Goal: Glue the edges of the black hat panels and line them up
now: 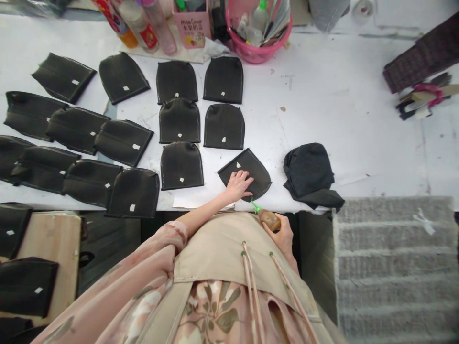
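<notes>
Under my left hand [239,185] lies a black fabric piece [253,165], turned at an angle near the table's front edge and bearing a small white tag. The fingers of that hand are spread flat on it. My right hand [283,230] is wrapped round a small glue bottle [269,220] with brownish contents and a green nozzle [255,205]. The nozzle's tip is at the piece's near edge; whether it touches is hard to see. To the right sits a stack of black fabric pieces [309,169].
Several similar tagged black pieces [181,162] lie in rows at the left, more on a wooden board [53,239]. At the back stand a pink basket [258,58], a pink box [193,28] and bottles [138,24]. A grey striped bundle [394,267] is at right.
</notes>
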The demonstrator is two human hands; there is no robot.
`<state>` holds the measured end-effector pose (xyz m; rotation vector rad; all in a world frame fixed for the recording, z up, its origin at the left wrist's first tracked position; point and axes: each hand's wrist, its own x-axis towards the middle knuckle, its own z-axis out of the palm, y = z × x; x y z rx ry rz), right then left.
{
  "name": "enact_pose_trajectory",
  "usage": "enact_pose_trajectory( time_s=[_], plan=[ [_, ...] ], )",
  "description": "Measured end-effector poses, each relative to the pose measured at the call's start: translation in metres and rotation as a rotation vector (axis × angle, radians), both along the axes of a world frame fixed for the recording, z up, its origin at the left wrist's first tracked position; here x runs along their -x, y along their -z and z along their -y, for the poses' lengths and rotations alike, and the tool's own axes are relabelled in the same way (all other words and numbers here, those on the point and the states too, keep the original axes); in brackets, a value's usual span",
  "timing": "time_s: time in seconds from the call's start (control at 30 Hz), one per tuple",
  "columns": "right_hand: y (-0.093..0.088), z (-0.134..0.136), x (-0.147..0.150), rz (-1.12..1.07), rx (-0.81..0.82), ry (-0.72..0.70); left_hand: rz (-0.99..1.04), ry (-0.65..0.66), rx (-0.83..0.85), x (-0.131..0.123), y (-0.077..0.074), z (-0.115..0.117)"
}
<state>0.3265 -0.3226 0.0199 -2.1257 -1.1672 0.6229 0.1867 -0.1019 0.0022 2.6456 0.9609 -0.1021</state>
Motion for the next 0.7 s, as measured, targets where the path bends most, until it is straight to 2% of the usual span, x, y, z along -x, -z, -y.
enact_pose_trajectory(
  time_s=[0.13,0.23,0.33,0.5,0.7],
  plan=[
    [-0.004,0.005,-0.006,-0.238,0.062,0.258,-0.023,-0.026,0.004,-0.013,0.001,0.002],
    [-0.002,0.007,-0.009,-0.432,0.011,0.434,-0.052,-0.064,-0.014,-0.025,0.002,0.005],
    [-0.002,0.008,-0.009,-0.499,-0.039,0.528,-0.067,-0.078,-0.022,-0.032,0.002,0.007],
    [-0.006,0.007,-0.002,-0.331,0.028,0.422,-0.072,-0.068,-0.012,-0.033,0.001,0.006],
    [0.005,0.008,0.005,-0.126,0.006,0.278,-0.085,-0.069,-0.018,-0.033,0.001,0.006]
  ],
)
